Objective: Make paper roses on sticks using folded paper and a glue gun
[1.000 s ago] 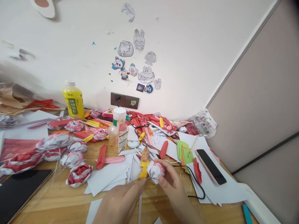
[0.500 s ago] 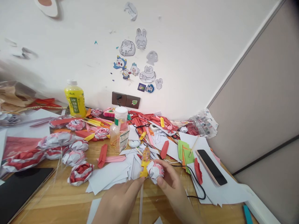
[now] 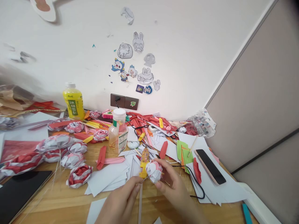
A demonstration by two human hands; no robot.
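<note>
Head view: paper rose (image 3: 154, 171) grasped in right hand (image 3: 174, 186), beside left hand (image 3: 120, 199); left's hold unclear.

A bare left hand (image 3: 119, 200) and a bare right hand (image 3: 174, 185) are seen, both slim in build, with narrow fingers that are tapered toward the tips. Their backs are seen as smooth and plain. On the left side, the body is cut off by the lower edge of the view near the wrist. On the right, a slender wrist and part of an uncovered forearm (image 3: 192, 213) are shown. The fingernails are pictured too small for their finish to be told.
</note>
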